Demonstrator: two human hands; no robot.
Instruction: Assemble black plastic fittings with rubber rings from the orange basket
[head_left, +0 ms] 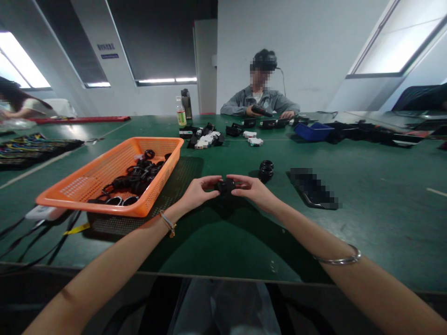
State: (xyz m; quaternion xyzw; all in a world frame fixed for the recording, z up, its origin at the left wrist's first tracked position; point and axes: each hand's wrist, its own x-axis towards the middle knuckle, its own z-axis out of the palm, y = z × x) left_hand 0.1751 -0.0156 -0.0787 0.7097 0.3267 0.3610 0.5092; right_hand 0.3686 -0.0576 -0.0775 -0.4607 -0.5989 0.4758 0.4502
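Note:
Between my two hands, just above the green table, is a small black part whose exact kind I cannot make out. My left hand pinches its left side between thumb and fingers. On the opposite side my right hand grips it the same way. Past the right hand stands a short stack of black rings. To the left, an orange plastic basket holds a heap of black ring-shaped parts, some with a shiny edge.
A dark phone lies to the right. Black and white parts, a blue tray and two bottles stand farther back. A co-worker sits opposite, holding a dark object. Cables and a white power strip lie by the basket.

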